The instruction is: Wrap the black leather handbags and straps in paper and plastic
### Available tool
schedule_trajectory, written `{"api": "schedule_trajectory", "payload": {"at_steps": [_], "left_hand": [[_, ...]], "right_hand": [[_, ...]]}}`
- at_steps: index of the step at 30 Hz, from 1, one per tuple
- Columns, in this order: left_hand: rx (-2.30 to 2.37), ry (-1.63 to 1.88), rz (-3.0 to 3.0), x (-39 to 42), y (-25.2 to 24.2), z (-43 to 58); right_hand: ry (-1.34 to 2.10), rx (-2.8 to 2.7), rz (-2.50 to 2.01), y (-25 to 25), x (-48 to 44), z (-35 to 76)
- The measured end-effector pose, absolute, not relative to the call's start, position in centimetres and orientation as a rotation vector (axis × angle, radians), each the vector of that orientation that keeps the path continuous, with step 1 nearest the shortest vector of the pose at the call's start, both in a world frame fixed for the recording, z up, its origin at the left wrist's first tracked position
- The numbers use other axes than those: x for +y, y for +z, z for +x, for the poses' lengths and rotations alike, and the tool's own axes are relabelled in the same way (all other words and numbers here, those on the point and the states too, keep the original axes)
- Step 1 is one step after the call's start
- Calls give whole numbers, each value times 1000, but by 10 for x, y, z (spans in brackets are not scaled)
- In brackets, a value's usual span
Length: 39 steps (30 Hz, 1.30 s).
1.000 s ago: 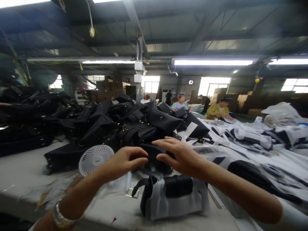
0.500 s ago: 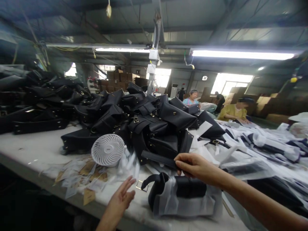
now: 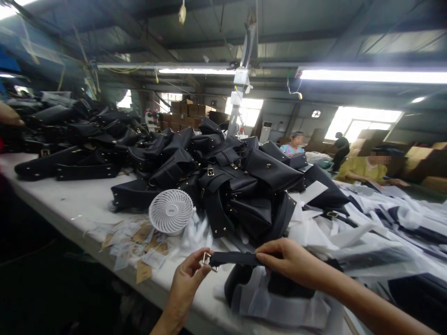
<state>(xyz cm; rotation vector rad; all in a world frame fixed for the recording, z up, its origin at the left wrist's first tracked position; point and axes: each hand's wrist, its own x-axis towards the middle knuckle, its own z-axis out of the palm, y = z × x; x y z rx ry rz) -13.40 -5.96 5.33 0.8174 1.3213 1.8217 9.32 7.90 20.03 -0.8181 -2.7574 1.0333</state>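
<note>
My left hand [image 3: 188, 279] pinches a rectangular metal buckle [image 3: 210, 262] between thumb and fingers. From the buckle a flat black strap [image 3: 235, 258] runs sideways to my right hand [image 3: 279, 260], whose thumb and fingers grip its other side. Whether this is one strap or two laid together, I cannot tell. Just below the strap lies a black bag [image 3: 291, 284], partly wrapped in translucent white sheeting [image 3: 279, 304]; my right hand and the strap cover part of it.
Black bags [image 3: 251, 186] are heaped behind my hands. A white fan [image 3: 171, 211] stands left of them, near paper tags [image 3: 143, 244]. White wrapping [image 3: 363, 232] covers the table's right side. Two people [image 3: 370, 167] [image 3: 295, 144] sit beyond; another person's arm [image 3: 10, 116] shows far left.
My left hand has moved up and right and closed on the buckle, which is now raised off the table. My right hand has lowered the strap to it. The view has turned left.
</note>
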Motion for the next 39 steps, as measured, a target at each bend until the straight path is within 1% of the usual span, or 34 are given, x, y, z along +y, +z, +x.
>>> {"api": "schedule_trajectory", "payload": {"at_steps": [8,14,18,21,23,27,30,32,34,36,39], "left_hand": [[1316,1891,939,-64,87,-135],[1465,1888,1119,-73,116,-136],[1448,1830,1143,-74,133,-119],[1399,1825,1128,-71,143,-102],[1446,1824,1105,-68,150,-95],[1571,1825,1181,-67,166,-91],[1712,1835,1285,-71,179,-95],[1787,1908,1214,-75,185,-102],[1775,2053,1035,-80,189,-113],[1660,2211,831,-85,189,-127],[1471,2347,493,-93,183,-148]], "right_hand": [[1063,-2754,-703,212,68,73],[1244,-2641,-611,222,67,71],[1209,-2615,-546,225,62,67],[1080,-2636,-410,226,54,60],[912,-2673,-335,228,48,55],[538,-2697,-380,230,41,51],[461,-2641,-334,232,42,53],[484,-2618,-320,233,47,56],[528,-2591,-328,234,54,61],[565,-2563,-329,235,61,66],[555,-2573,-362,240,67,74]]}}
